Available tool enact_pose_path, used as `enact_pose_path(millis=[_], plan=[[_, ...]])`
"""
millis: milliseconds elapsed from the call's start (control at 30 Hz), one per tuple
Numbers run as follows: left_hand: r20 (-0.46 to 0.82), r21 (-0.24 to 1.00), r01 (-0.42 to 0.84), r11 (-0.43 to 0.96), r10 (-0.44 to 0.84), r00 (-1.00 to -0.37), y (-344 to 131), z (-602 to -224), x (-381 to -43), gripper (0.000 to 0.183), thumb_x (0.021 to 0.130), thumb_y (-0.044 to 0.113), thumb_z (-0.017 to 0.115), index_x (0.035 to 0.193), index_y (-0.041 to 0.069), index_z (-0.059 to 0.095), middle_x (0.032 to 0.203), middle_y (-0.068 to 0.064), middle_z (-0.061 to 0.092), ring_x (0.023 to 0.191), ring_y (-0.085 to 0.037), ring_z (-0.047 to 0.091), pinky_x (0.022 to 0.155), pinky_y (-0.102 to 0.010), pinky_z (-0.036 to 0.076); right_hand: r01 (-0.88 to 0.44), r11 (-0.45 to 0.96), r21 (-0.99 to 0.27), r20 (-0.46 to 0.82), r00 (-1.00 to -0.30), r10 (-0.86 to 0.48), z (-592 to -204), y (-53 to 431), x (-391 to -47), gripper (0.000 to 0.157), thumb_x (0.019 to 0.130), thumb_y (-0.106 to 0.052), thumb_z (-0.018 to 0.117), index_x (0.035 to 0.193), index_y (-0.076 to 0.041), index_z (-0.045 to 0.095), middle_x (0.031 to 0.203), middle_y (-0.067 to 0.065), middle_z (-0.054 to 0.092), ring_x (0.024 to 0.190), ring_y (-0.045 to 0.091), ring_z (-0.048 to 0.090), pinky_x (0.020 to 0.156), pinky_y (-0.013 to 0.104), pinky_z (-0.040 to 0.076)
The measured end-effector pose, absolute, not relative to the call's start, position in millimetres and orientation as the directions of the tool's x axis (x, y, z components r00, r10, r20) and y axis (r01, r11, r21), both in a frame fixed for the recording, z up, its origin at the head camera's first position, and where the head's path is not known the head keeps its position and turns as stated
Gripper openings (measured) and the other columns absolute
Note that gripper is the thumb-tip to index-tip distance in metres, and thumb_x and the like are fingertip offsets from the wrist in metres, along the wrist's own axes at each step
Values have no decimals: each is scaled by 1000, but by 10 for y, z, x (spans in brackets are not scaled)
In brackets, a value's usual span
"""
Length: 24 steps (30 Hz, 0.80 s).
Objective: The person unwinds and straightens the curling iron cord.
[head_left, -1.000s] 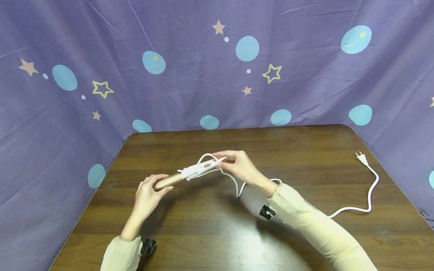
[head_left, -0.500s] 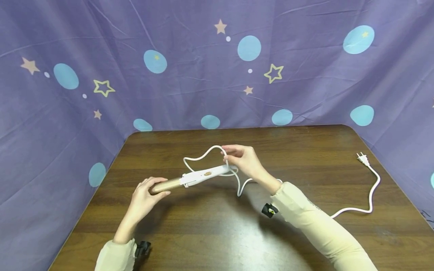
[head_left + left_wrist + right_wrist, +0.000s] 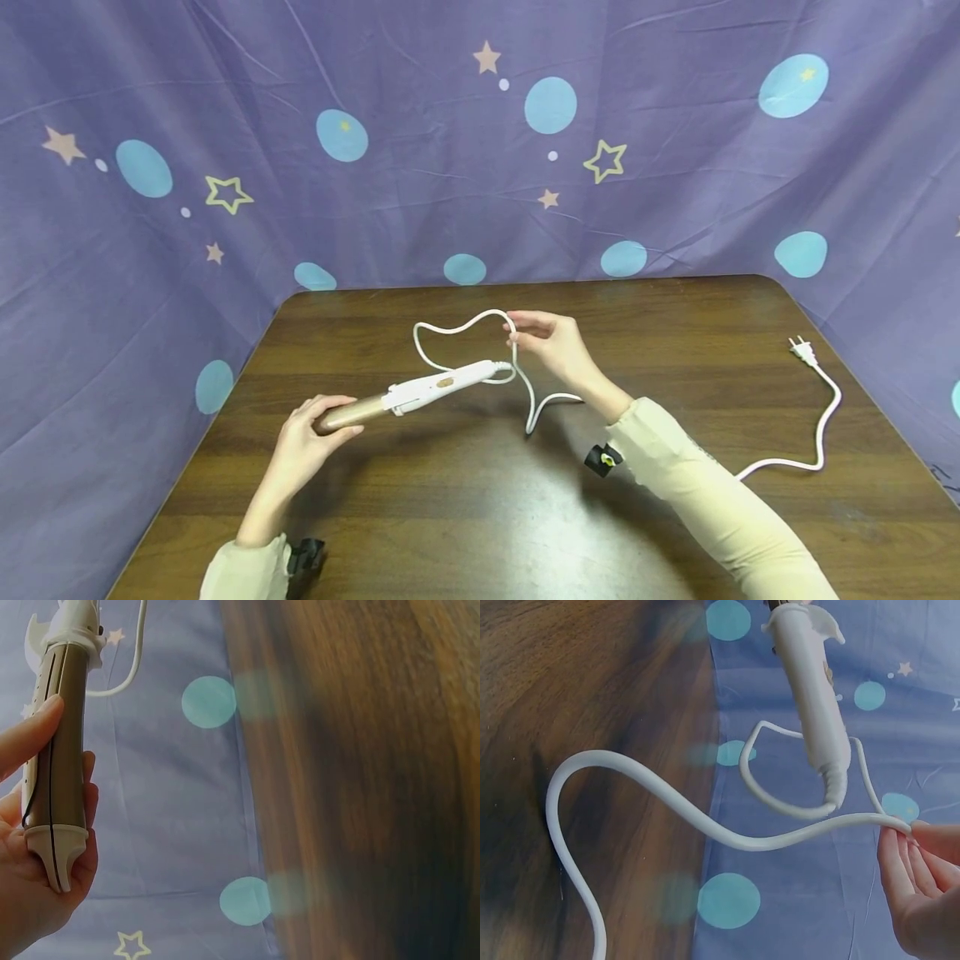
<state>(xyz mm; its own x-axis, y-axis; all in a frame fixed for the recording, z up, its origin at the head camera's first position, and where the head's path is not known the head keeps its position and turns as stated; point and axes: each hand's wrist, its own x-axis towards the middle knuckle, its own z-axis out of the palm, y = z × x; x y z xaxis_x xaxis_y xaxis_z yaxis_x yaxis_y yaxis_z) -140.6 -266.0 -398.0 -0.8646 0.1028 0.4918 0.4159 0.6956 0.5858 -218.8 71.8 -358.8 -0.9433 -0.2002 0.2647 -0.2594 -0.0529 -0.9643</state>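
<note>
A curling iron with a white handle [image 3: 435, 387] and a gold-brown barrel [image 3: 69, 750] is held above the table, its handle end tilted up to the right. My left hand [image 3: 303, 437] grips the barrel near its tip, thumb on one side and fingers on the other, as the left wrist view shows. To the right of the handle, my right hand [image 3: 558, 342] pinches the white power cord [image 3: 780, 841] between thumb and fingertips. From the handle's end the cord makes a loose loop behind the iron, passes through the pinch, then drops toward the table.
The brown wooden table [image 3: 480, 508] spreads under both hands. At its right side lies the two-pin plug [image 3: 803, 351], with cord running back beneath the right sleeve [image 3: 697, 483]. A purple curtain [image 3: 420, 167] with stars and dots hangs behind the table.
The right hand has moved from the handle's end up and right, drawing the cord into a wider loop off the handle. The left hand has shifted slightly left and down with the curling iron.
</note>
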Motion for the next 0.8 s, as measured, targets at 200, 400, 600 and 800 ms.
enact_pose_path(millis=[200, 400, 600, 800], plan=[[445, 635, 362, 683, 60, -893, -2713, -3967, -1367, 41, 59, 1, 79, 97, 7, 64, 87, -8, 62, 75, -2, 45, 67, -18, 33, -246, -59, -967, 253, -951, -179, -3633, 765, -2230, 32, 80, 8, 56, 112, 12, 53, 103, 32, 56, 85, 33, 61, 73, 29, 49], [370, 736, 311, 602, 26, -928, -2828, -3969, -1339, 40, 66, 6, 76, 103, 6, 62, 92, 0, 60, 75, -4, 50, 63, -16, 37, -213, -75, -974, 222, -965, -140, -3633, 816, -2253, 33, 79, 8, 57, 112, 12, 53, 104, 33, 55, 75, 12, 64, 72, 27, 49], [385, 805, 326, 496, -18, -923, -3306, -4504, -1592, 45, 66, 12, 77, 109, 13, 62, 100, 3, 63, 79, -3, 54, 62, -14, 38, -207, -121, -971, 221, -968, -118, -3706, 879, -2320, 35, 79, 5, 59, 113, 12, 52, 101, 28, 59, 76, 17, 64, 73, 30, 49], [400, 832, 280, 479, -167, -901, -3622, -4924, -1802, 49, 65, 8, 77, 111, 13, 61, 103, -3, 62, 83, -9, 54, 64, -14, 39, -211, -246, -946, 252, -955, -153, -4348, 1026, -2809, 34, 80, 1, 62, 113, 3, 57, 100, 17, 63, 82, 23, 64, 74, 31, 48]])
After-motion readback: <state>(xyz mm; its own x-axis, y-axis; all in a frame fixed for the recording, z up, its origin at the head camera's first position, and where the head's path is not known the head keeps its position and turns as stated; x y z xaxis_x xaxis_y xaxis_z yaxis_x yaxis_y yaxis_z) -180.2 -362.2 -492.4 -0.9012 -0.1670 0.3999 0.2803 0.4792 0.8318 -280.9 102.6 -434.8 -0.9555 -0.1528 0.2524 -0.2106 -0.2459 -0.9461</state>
